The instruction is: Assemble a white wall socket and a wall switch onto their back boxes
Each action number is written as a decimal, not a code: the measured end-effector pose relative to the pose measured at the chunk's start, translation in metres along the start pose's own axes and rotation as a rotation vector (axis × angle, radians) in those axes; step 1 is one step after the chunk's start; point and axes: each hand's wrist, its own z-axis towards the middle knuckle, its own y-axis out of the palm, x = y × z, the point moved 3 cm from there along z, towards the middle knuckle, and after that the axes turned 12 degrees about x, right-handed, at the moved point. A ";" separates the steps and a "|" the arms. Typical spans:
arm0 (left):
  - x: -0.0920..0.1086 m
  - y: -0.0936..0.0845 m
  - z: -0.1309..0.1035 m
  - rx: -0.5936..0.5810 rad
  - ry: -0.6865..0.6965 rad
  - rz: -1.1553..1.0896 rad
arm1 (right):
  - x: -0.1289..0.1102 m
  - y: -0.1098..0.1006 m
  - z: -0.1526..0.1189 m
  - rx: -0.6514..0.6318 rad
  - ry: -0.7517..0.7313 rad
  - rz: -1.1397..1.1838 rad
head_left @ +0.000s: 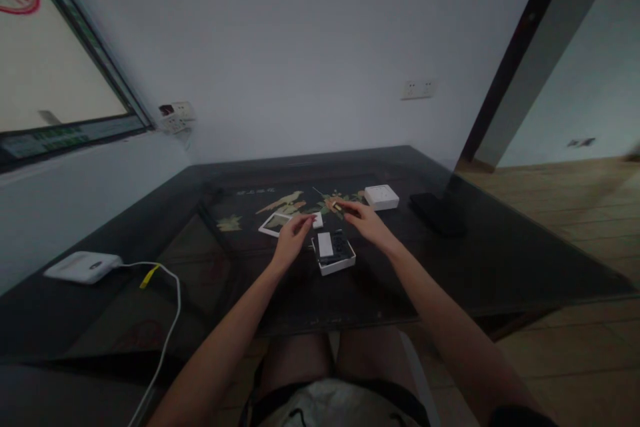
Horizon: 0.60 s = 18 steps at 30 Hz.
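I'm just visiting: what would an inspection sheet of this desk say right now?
Surface: dark glossy table with a bird-and-leaf picture.
Job's things: open white box holding dark and white parts; small item at the right fingertips, too small to identify.
Clutter: white square box; photo-like card; dark flat object.
Hands: left hand above the card's near edge; right hand pinching the small item.
Cables: white cable from a white device.
Surroundings: wall sockets; wooden floor.
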 end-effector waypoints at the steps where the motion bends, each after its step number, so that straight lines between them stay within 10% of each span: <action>1: 0.004 0.001 -0.001 -0.011 -0.003 -0.009 | -0.007 0.011 -0.002 0.012 -0.036 0.029; 9: 0.011 -0.005 -0.003 0.032 -0.185 -0.316 | -0.055 0.055 -0.028 0.069 -0.291 -0.086; 18: -0.015 -0.074 0.000 0.059 -0.216 -0.012 | -0.001 0.022 -0.037 -0.219 -0.250 -0.161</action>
